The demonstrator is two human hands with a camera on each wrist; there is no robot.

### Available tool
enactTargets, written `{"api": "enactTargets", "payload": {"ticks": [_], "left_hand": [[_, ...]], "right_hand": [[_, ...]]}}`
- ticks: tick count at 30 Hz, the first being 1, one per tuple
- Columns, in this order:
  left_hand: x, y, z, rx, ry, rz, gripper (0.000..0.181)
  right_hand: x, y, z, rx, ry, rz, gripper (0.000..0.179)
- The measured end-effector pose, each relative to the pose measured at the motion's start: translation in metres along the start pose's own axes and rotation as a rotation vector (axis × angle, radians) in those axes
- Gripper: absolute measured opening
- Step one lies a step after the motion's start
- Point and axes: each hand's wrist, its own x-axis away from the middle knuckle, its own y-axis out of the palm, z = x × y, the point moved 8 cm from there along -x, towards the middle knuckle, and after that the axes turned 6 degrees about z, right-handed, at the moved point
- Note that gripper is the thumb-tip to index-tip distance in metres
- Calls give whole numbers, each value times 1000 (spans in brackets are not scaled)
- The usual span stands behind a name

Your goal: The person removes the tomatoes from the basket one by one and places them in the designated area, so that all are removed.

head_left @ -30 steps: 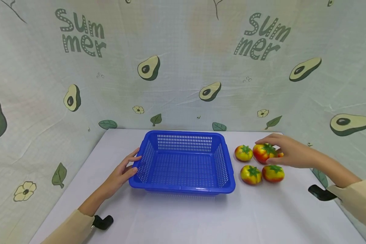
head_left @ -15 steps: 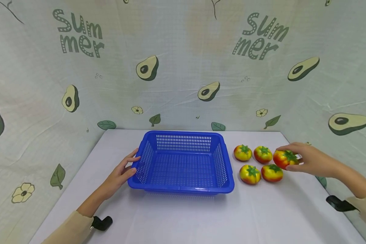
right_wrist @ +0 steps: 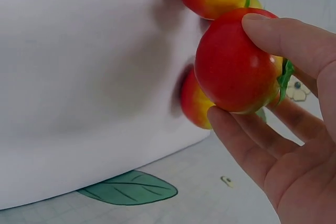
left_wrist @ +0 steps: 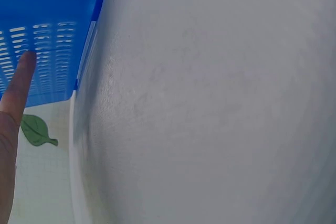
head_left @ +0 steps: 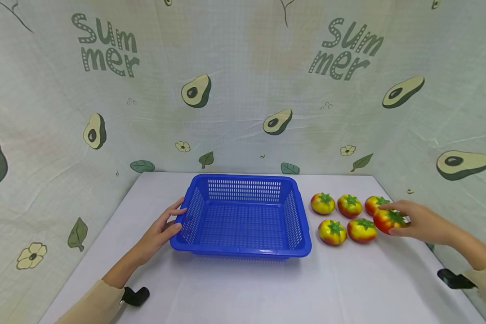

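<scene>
A blue plastic basket [head_left: 240, 251] with slotted walls stands on the white table. My left hand [head_left: 158, 234] rests at its left side, fingers fairly straight. One finger [left_wrist: 20, 80] touches the slotted wall in the left wrist view. At the right, my right hand [head_left: 425, 221] grips a red-yellow tomato [head_left: 385, 220] with green leaves on top. Thumb and fingers hold it from opposite sides in the right wrist view, where the tomato [right_wrist: 236, 66] appears slightly above the table. Beside it lie a back-row tomato [head_left: 373, 204] and a front-row tomato [head_left: 362, 231].
More tomatoes lie between basket and right hand: one tomato [head_left: 323, 204] and another tomato [head_left: 349, 206] at the back, plus a tomato [head_left: 332, 232] in front. A printed cloth [head_left: 234, 54] hangs behind and beside the white table [head_left: 243, 292].
My right hand has gone right, then slightly toward me, with the held tomato. The back-right tomato, earlier mostly hidden by the hand, now shows. My left hand and the basket have not moved.
</scene>
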Motion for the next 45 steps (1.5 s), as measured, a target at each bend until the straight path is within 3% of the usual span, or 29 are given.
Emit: {"api": "enactTargets", "payload": {"ticks": [18,28,45], "left_hand": [[-1,2,2,1,13,-2,43],[0,2,4,-14,10,1,44],[-2,2,4,-50,18,6,42]], "right_hand": [[7,20,28,1,40,-7,64],[11,26,44,-11,137,-46,69],[14,31,48,-15,144,-58,70]]}}
